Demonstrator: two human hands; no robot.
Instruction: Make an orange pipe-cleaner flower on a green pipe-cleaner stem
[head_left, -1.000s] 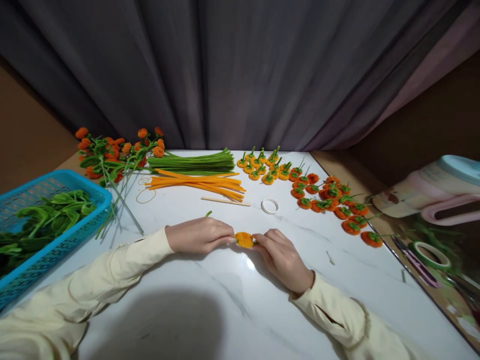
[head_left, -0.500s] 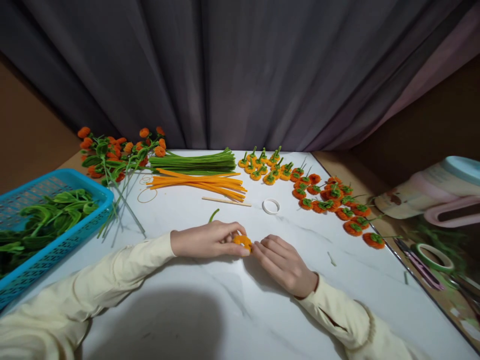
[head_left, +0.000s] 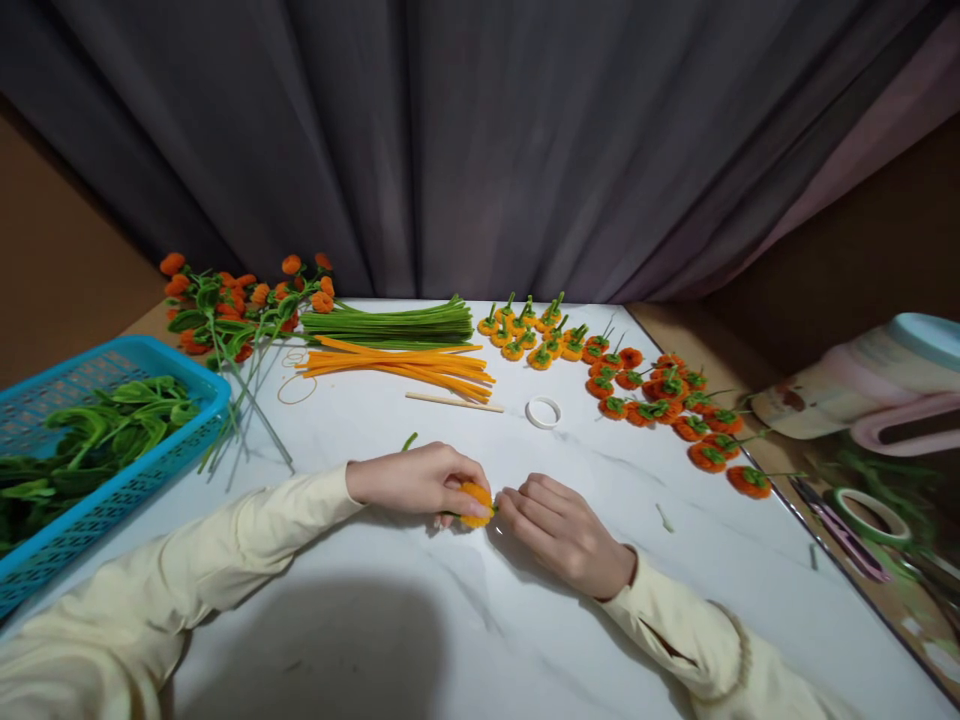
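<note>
Between the thumb and fingers of my left hand [head_left: 424,482] is a yellow-orange fuzzy flower [head_left: 476,503], made of pipe cleaner by its look. My right hand [head_left: 559,525] is closed just to its right, the fingertips pinching a short green end [head_left: 494,510] beside the flower. Behind my left hand a green pipe cleaner tip [head_left: 409,441] sticks up; its link to the flower is hidden. Beyond my hands lie a thin wooden stick [head_left: 454,402] and a white ring-shaped roll [head_left: 543,412].
Orange [head_left: 397,368] and green pipe cleaner bundles [head_left: 390,325] lie at the back. Yellow flowers [head_left: 540,357] and orange flowers [head_left: 709,457] stand right of them. A blue basket [head_left: 217,395] of green leaves is left. A large cup [head_left: 817,385] and scissors [head_left: 844,535] lie right.
The flower has turned in my left hand, and its rounded side now shows with a green end at its right. The green tip behind my left hand has shifted left and lower.
</note>
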